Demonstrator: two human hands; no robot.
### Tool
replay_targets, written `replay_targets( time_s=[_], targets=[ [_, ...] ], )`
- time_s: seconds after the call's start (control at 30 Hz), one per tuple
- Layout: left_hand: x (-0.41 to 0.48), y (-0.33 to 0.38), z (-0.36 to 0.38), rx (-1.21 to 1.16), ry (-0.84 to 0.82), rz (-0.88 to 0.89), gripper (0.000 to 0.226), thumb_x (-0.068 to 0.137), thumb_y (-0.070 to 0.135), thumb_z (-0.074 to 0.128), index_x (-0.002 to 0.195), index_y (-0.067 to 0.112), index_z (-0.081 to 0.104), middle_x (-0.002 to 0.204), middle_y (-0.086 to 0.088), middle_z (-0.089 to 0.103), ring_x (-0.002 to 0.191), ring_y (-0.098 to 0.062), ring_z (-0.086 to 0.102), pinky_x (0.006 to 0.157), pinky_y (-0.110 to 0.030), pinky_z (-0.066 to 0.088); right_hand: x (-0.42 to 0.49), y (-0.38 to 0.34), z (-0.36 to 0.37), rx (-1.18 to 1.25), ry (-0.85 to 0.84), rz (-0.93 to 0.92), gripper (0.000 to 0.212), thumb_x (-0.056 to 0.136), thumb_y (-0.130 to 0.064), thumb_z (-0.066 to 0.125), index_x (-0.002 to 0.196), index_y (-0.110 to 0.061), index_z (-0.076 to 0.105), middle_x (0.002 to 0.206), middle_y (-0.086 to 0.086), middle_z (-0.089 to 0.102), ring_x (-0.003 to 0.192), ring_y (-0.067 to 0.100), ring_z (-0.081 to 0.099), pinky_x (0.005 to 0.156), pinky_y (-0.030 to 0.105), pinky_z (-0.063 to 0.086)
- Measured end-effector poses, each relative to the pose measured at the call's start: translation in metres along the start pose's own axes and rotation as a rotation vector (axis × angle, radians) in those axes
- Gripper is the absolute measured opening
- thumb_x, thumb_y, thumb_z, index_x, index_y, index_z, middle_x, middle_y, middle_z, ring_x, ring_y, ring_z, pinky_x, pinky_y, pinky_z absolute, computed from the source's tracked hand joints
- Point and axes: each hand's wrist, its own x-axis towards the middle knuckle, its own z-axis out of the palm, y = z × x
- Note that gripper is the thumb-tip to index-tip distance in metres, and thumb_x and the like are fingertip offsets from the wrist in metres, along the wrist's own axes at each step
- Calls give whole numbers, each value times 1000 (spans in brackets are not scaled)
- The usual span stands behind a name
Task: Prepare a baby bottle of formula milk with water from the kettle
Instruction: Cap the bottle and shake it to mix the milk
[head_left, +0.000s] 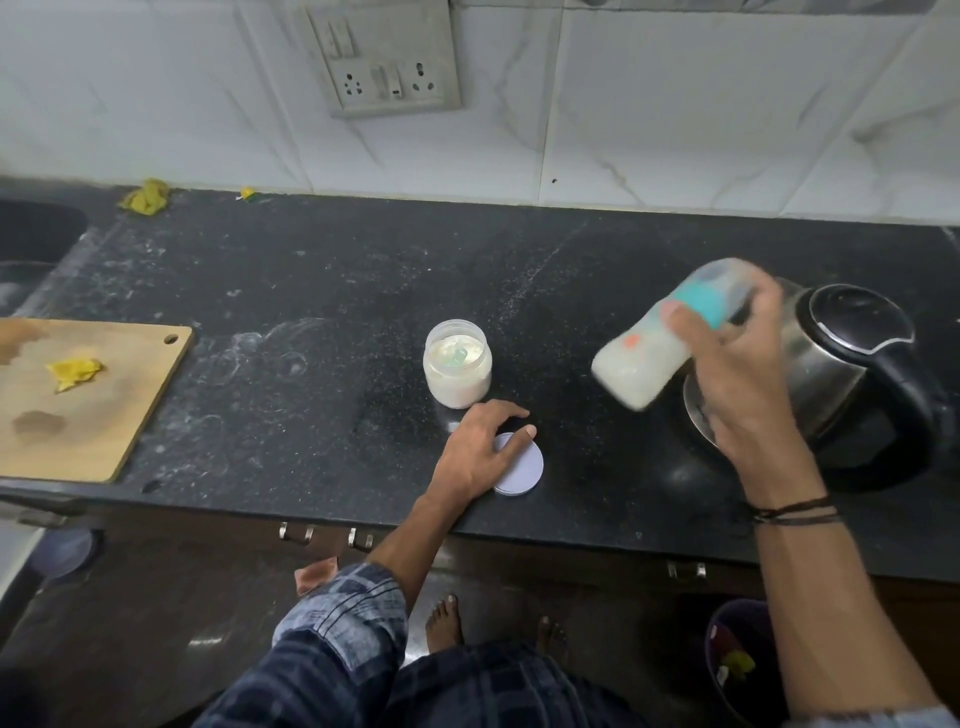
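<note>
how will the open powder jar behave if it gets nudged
The jar is squat with a flat base, so it would probably slide on the smooth counter rather than tip. It looks nearly full of powder, so likely heavy for its size. With its lid off, a hard knock could spill powder.

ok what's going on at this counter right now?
Looks like formula being mixed. The person's right hand grips a clear baby bottle with a teal collar, tilted, motion-blurred and holding milky white liquid, in front of the steel kettle with a black lid. Their left hand rests on the round lilac lid lying on the black stone counter. The clear plastic jar of white powder stands open just behind that lid, with a scoop inside.
</note>
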Motion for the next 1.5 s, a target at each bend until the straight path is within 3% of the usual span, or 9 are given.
replay_targets(
  time_s=[0.3, 0.43, 0.6, 0.73, 0.9, 1.03, 1.17, 1.3, 1.5],
  targets=[
    [0, 1, -1, 3, 2, 18, 35, 100, 53, 57, 123, 28, 68, 122, 16, 65, 113, 0, 51, 95, -23, 39, 6, -14, -9, -44, -48, -54, 59, 84, -13, 79, 131, -22, 45, 115, -3, 63, 90, 6, 69, 76, 27, 59],
    [0, 2, -1, 8, 4, 17, 30, 103, 46, 61, 124, 26, 68, 124, 13, 66, 114, -2, 51, 95, -22, 39, 3, -18, -6, 201, 229, -93, 69, 85, -26, 79, 139, -14, 37, 120, 4, 65, 100, 13, 71, 78, 29, 59],
    [-1, 2, -2, -3, 2, 21, 29, 102, 47, 61, 123, 27, 68, 122, 16, 66, 113, 0, 51, 93, -19, 39, -2, -7, -11, -77, -20, 15, 61, 78, -24, 86, 127, -35, 50, 125, 8, 64, 97, 12, 72, 80, 32, 61],
    [-1, 4, -2, -9, 10, 23, 32, 101, 47, 60, 122, 25, 69, 122, 14, 67, 112, -2, 52, 93, -17, 38, 1, -15, -7, 144, 252, -99, 68, 82, -30, 83, 135, -19, 42, 109, -5, 72, 97, 11, 72, 81, 32, 59],
    [0, 2, -2, -6, 4, 24, 36, 100, 52, 57, 122, 27, 68, 122, 15, 66, 112, 0, 51, 93, -19, 38, -5, -10, -13, -74, -40, -11, 58, 84, -19, 83, 128, -34, 49, 123, 3, 63, 95, 9, 71, 77, 29, 60],
    [0, 2, -1, -8, 5, 17, 36, 99, 52, 57, 122, 26, 69, 121, 14, 67, 113, -5, 54, 96, -26, 43, -1, -15, -9, 135, 193, -71, 71, 84, -29, 82, 141, -20, 40, 116, -2, 67, 99, 9, 73, 76, 27, 60],
    [0, 1, -1, -6, -2, 22, 36, 99, 54, 56, 122, 28, 68, 122, 15, 66, 113, -4, 53, 96, -26, 43, -6, -9, -5, -70, -21, 3, 67, 77, -30, 84, 135, -31, 51, 112, -9, 69, 92, 6, 72, 75, 24, 59],
    [1, 1, 0, -1, -5, 11, 36, 100, 54, 56, 122, 29, 68, 122, 16, 66, 113, -2, 53, 95, -26, 42, -1, -11, -3, 74, 168, -28, 71, 80, -36, 82, 139, -27, 44, 118, -6, 66, 97, 5, 72, 71, 28, 60],
    [1, -1, 0, 2, -1, 11, 36, 99, 57, 55, 122, 32, 67, 122, 18, 65, 114, -1, 52, 96, -29, 45, -6, -12, -1, -39, -23, -27, 65, 78, -32, 83, 134, -34, 50, 118, -6, 64, 93, 4, 71, 77, 26, 60]
  ],
)
